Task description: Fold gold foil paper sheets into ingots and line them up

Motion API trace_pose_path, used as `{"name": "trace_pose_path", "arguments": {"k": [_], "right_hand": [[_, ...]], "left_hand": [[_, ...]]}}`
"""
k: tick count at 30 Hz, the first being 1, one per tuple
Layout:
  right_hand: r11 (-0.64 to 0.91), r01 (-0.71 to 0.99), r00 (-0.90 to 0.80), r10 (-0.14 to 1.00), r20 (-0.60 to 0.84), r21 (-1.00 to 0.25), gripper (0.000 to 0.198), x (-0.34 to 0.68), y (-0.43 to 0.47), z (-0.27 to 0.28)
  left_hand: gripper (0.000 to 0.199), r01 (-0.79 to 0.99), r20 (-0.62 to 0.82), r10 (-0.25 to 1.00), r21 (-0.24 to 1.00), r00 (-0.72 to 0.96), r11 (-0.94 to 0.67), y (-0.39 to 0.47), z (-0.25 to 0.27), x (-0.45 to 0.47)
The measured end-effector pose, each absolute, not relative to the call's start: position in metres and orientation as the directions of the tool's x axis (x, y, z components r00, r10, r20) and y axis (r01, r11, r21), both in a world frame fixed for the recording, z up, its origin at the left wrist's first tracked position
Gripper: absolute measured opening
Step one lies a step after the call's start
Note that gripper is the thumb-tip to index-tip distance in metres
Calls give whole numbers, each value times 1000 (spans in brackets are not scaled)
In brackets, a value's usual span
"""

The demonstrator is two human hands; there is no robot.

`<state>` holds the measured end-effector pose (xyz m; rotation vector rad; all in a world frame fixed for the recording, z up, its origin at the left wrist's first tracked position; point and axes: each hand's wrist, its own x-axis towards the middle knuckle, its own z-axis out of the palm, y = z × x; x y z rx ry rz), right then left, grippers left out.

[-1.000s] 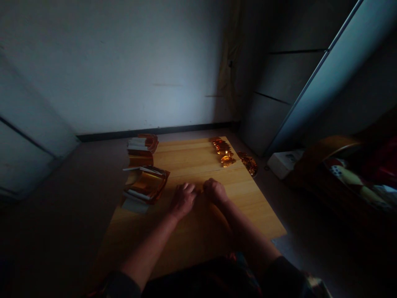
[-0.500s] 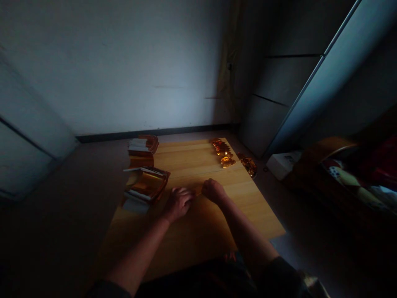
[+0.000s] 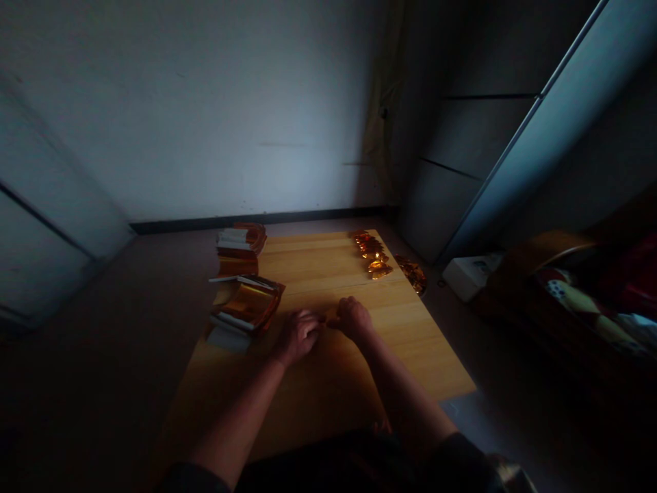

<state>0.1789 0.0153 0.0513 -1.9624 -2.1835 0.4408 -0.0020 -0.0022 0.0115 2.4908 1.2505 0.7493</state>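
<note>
1. Left hand point(image 3: 299, 335) at frame centre, a little low; forearm slants up and right from the lower left. Back of hand upward, fingers bent, tips toward the right hand point(image 3: 353, 317).
2. Right hand: forearm slants up and left from the lower right. Fingers curled fist-like, thumb side toward the left hand. The hands sit close together, a narrow gap between them.
3. Small brownish-gold piece point(image 3: 330, 313) in that gap, just below frame centre, over the counter point(image 3: 410, 349). Dim and partly hidden; its long axis seems to run across the frame, hand to hand. Cannot tell which end is its front.
4. Grip, both hands: fingers drawn in around the piece's ends; cannot tell whether either is clamped on it.
5. Near bundle of gold sheets point(image 3: 251, 301), left of the left hand: curled, pale edges showing. More bundled sheets point(image 3: 241, 237) above it, at the counter's far left corner.
6. Shiny folded pieces point(image 3: 374, 255), upper right of the counter: overlapping row slanting down to the right. Nearest one lies with its long axis roughly across the frame.
7. Gold heap point(image 3: 412, 276) just beyond the counter's right edge.
</note>
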Motion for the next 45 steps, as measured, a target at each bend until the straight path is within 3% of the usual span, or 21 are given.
{"name": "trace_pose_path", "arguments": {"k": [15, 25, 28, 31, 33, 39, 45], "right_hand": [[80, 889, -148, 982, -118, -452, 13, 197, 37, 46], [32, 891, -68, 996, -62, -452, 16, 206, 39, 43], [29, 860, -39, 999, -10, -509, 17, 205, 37, 50], [124, 779, -104, 992, 68, -615, 24, 195, 33, 56], [199, 731, -234, 972, 34, -653, 24, 185, 31, 56], [313, 823, -380, 924, -49, -473, 18, 171, 33, 44], [332, 838, -411, 906, -100, -433, 16, 171, 36, 41]], "left_hand": [[17, 663, 365, 791, 433, 490, -611, -2, 12, -3], [18, 623, 423, 767, 450, 483, -640, -1, 5, -4], [17, 625, 427, 766, 446, 481, -641, -1, 6, -4], [15, 644, 404, 776, 434, 485, -629, -2, 8, -3], [14, 655, 392, 778, 423, 490, -626, -2, 10, -3], [18, 633, 452, 723, 363, 522, -684, -5, 9, -4], [17, 637, 520, 689, 314, 505, -704, -13, 5, -12]]}}
